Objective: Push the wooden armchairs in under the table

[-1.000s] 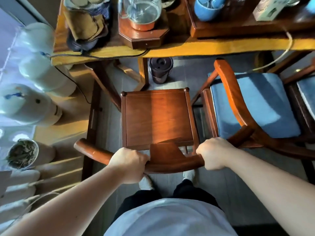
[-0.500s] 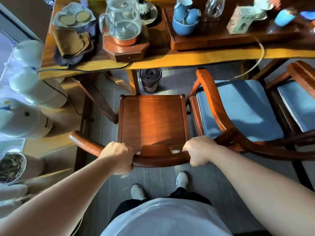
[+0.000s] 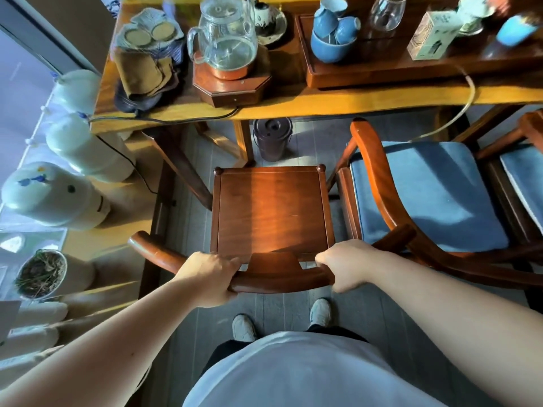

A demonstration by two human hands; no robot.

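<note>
A wooden armchair with a bare square seat stands in front of me, its front edge a little short of the table's near edge. My left hand grips the curved back rail on the left, and my right hand grips it on the right. The long wooden table runs across the top of the view. Right of this chair stands a second armchair with a blue cushion, and a third chair shows at the right edge.
A dark lidded bucket sits on the floor under the table, just beyond the chair. A table leg stands beside it. Pale ceramic jars line the left side. A glass kettle, blue cups and a tray crowd the tabletop. A cord hangs off the table's edge.
The chair's seat has stayed the same short distance from the table's edge. My view has drawn back, showing more of the tabletop and my feet. Both hands keep their grip on the back rail.
</note>
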